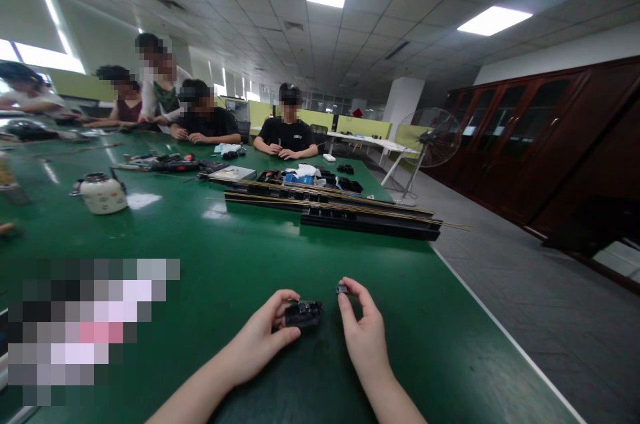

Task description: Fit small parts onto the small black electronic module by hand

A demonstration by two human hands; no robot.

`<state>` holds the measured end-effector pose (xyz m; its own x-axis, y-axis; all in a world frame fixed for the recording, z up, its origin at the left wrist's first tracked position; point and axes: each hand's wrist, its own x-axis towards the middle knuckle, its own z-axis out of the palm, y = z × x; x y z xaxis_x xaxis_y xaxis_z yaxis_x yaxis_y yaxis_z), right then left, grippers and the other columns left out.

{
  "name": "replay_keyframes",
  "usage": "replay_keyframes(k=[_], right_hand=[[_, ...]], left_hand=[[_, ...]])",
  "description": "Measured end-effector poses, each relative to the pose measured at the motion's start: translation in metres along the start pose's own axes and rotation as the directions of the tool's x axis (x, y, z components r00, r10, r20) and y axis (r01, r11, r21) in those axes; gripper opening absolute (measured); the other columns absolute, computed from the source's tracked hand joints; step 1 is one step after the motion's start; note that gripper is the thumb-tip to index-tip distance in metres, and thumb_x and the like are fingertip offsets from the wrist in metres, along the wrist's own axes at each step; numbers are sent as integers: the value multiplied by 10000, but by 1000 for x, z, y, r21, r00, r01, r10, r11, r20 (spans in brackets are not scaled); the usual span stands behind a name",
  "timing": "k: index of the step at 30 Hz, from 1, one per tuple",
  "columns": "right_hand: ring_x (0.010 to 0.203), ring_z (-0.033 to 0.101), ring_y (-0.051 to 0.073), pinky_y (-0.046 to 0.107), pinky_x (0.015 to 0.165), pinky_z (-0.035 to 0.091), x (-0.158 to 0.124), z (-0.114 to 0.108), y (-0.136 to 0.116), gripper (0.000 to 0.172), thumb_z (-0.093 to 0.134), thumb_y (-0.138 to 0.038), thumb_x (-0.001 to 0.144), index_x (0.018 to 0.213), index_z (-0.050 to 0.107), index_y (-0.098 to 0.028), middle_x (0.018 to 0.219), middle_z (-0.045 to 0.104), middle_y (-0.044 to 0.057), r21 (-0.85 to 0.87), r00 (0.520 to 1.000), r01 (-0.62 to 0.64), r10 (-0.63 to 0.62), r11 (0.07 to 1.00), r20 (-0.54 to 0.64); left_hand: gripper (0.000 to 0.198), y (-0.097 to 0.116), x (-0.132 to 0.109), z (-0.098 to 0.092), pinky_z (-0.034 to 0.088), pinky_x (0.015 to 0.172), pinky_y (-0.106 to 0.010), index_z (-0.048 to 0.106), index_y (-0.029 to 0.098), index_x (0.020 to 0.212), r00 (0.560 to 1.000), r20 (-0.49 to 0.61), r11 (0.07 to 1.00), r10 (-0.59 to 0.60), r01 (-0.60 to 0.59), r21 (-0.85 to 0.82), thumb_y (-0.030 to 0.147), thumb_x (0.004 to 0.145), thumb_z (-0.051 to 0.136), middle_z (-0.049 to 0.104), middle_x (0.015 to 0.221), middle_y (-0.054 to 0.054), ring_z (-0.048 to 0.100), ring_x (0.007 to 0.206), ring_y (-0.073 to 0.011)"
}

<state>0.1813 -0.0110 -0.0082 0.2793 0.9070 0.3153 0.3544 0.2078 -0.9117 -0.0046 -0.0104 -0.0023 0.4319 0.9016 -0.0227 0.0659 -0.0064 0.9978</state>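
Note:
Low over the green table, my left hand [267, 331] grips a small black box-shaped part [303, 315] between thumb and fingers. Its upper side looks hollow, with some shiny detail inside that is too small to make out. To its right, my right hand [364, 324] pinches a tiny dark grey piece [341, 289] between thumb and fingertips. The two parts are held a short way apart and do not touch. What kind of parts they are cannot be told.
Ahead on the green table [250, 251] lie long black rails [370, 224] with thin brass-coloured rods [330, 201]. Behind them are blue packages [300, 177] and black parts. A white pot-like container [103, 194] stands at left. Several people sit or stand around the far side.

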Motion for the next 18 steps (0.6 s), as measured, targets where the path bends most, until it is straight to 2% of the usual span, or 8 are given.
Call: replay_keyframes(k=[3, 6, 11, 18], right_hand=[[970, 574, 232, 401, 893, 423, 0, 0, -1, 272, 540, -351, 760, 971, 610, -195, 1004, 644, 81, -25, 1000, 23, -22, 999, 12], [962, 575, 233, 398, 886, 427, -1, 0, -1, 262, 542, -347, 758, 960, 614, -196, 992, 646, 78, -37, 999, 30, -29, 999, 22], [948, 580, 233, 397, 880, 429, -1, 0, -3, 257, 542, -346, 759, 951, 613, -191, 971, 650, 78, -43, 999, 26, -25, 999, 24], [937, 583, 232, 387, 866, 430, -1, -1, -3, 245, 544, -338, 754, 939, 611, -191, 960, 652, 74, -69, 999, 28, -26, 997, 42]], left_hand=[[363, -1, 0, 0, 400, 837, -333, 417, 210, 1037, 1000, -7, 999, 15, -14, 40, 156, 703, 548, 608, 1019, -45, 556, 955, -200], [373, -2, -1, -1, 378, 899, -348, 461, 216, 1036, 996, -60, 978, 60, -47, 201, 147, 684, 561, 580, 1047, -46, 527, 1000, -207], [359, -2, -1, -2, 378, 908, -373, 506, 238, 1028, 981, -85, 886, 175, -119, 448, 159, 684, 568, 556, 1035, -50, 492, 1007, -218], [360, -7, -2, -3, 379, 865, -386, 520, 248, 1047, 976, -84, 764, 201, -102, 638, 214, 694, 582, 566, 1012, -47, 486, 969, -231]])
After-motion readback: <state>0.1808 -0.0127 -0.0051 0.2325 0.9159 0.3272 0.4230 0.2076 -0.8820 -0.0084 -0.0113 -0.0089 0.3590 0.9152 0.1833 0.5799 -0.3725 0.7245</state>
